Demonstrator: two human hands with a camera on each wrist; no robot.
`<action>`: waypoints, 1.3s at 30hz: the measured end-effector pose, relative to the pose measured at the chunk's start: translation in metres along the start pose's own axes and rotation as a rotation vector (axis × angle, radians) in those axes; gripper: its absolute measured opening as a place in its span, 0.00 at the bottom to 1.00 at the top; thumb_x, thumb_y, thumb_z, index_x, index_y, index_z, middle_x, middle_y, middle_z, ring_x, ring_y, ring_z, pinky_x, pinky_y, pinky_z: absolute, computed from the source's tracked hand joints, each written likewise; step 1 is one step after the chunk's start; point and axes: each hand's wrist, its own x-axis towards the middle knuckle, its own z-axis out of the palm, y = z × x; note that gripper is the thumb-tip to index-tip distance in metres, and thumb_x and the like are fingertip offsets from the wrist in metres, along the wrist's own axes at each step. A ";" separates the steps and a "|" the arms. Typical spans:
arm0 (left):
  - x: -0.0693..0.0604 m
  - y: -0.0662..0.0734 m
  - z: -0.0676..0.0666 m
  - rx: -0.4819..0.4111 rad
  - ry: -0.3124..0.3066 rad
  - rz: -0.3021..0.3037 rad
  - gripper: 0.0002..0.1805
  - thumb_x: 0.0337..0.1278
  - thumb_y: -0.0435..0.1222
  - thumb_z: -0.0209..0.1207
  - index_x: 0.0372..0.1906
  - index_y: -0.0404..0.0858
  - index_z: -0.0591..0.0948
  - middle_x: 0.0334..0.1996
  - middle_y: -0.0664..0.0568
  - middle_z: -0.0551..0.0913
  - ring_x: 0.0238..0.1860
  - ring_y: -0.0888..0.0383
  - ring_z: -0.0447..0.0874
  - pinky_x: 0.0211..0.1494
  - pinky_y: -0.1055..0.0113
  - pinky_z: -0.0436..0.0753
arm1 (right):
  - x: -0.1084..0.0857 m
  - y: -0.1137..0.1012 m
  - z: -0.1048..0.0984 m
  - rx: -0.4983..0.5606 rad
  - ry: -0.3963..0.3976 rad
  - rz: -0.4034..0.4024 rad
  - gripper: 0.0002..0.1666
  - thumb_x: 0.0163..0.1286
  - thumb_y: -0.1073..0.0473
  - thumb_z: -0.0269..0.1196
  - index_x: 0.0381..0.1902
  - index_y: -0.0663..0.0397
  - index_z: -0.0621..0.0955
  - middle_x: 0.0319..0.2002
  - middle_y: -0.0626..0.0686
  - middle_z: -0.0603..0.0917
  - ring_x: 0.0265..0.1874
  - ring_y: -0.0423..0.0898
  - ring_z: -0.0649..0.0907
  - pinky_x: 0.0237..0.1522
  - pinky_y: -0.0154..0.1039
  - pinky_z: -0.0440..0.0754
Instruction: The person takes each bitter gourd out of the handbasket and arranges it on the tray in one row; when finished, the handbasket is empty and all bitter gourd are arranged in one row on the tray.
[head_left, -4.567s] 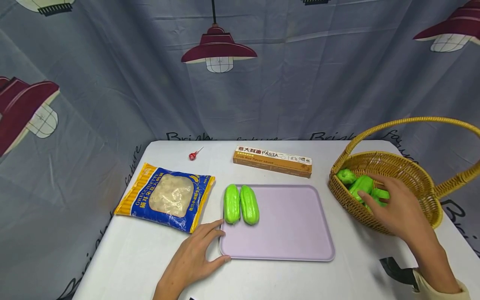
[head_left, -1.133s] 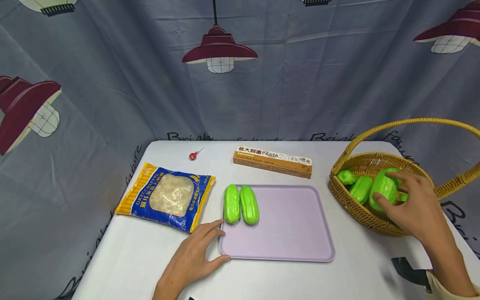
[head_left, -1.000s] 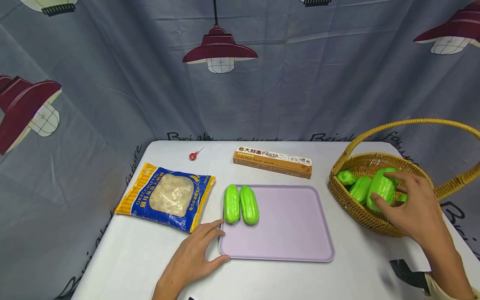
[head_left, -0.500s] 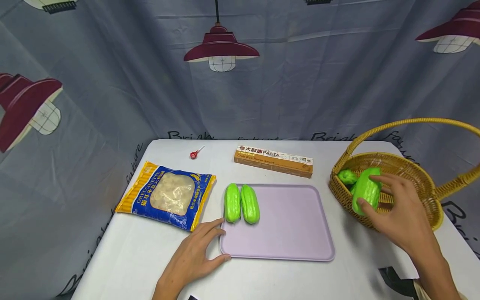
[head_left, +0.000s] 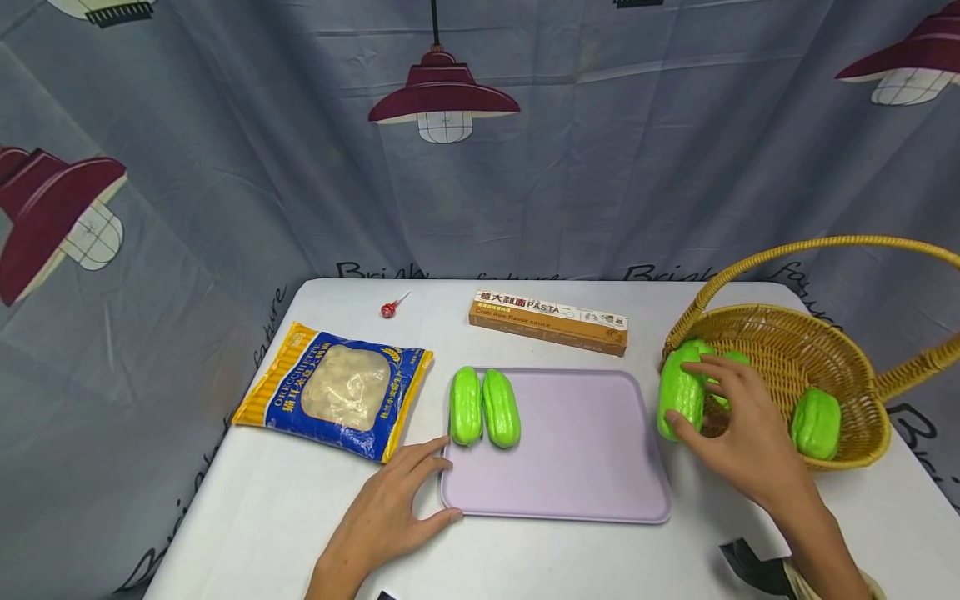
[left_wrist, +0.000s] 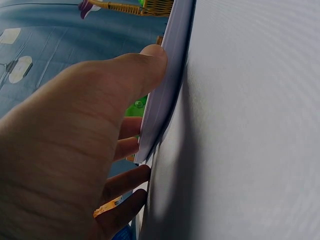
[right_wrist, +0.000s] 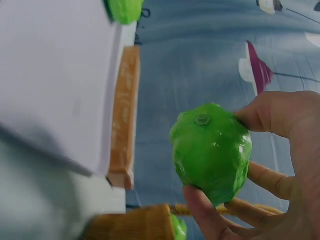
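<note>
In the head view, my right hand [head_left: 742, 433] pinches a bright green, bumpy, cucumber-like vegetable [head_left: 681, 392] between thumb and fingers, by the left rim of the wicker basket [head_left: 780, 350]. The right wrist view shows its rounded end [right_wrist: 212, 155] gripped by thumb and fingertips. Another green cucumber [head_left: 816, 423] lies at the basket's right side; more green shows partly hidden behind my fingers. Two cucumbers [head_left: 501, 408] lie side by side at the left of the lilac tray [head_left: 570, 467]. My left hand [head_left: 390, 504] touches the tray's near-left corner with extended fingers and thumb.
A blue and yellow orecchiette bag [head_left: 341, 392] lies left of the tray. Behind it are a red lollipop [head_left: 387, 310] and a brown pasta box [head_left: 547, 323]. The basket's tall handle [head_left: 825, 242] arches over it. A grey curtain [head_left: 570, 183] hangs behind the white table.
Over the last second my right hand has carried the cucumber left, from inside the basket to its left rim. The basket's right side is uncovered. My left hand and the tray have stayed put.
</note>
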 end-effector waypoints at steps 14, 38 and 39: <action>-0.001 0.002 0.001 0.012 -0.003 -0.005 0.32 0.52 0.60 0.78 0.59 0.50 0.85 0.74 0.57 0.78 0.70 0.58 0.79 0.71 0.59 0.83 | 0.010 -0.018 0.032 0.049 -0.123 -0.056 0.42 0.59 0.56 0.82 0.68 0.57 0.78 0.71 0.67 0.72 0.59 0.67 0.80 0.41 0.50 0.93; 0.000 0.001 0.000 0.026 -0.002 -0.005 0.33 0.52 0.61 0.77 0.59 0.50 0.85 0.74 0.57 0.78 0.70 0.58 0.79 0.72 0.59 0.82 | 0.034 -0.047 0.083 0.190 -0.319 -0.087 0.39 0.61 0.58 0.81 0.68 0.53 0.77 0.68 0.61 0.73 0.54 0.59 0.86 0.46 0.46 0.93; 0.000 0.001 0.000 0.027 -0.002 -0.005 0.33 0.52 0.61 0.77 0.59 0.50 0.85 0.74 0.57 0.78 0.70 0.58 0.79 0.72 0.60 0.82 | 0.034 -0.048 0.085 0.188 -0.323 -0.093 0.39 0.61 0.57 0.81 0.67 0.53 0.78 0.68 0.61 0.74 0.53 0.58 0.87 0.46 0.45 0.93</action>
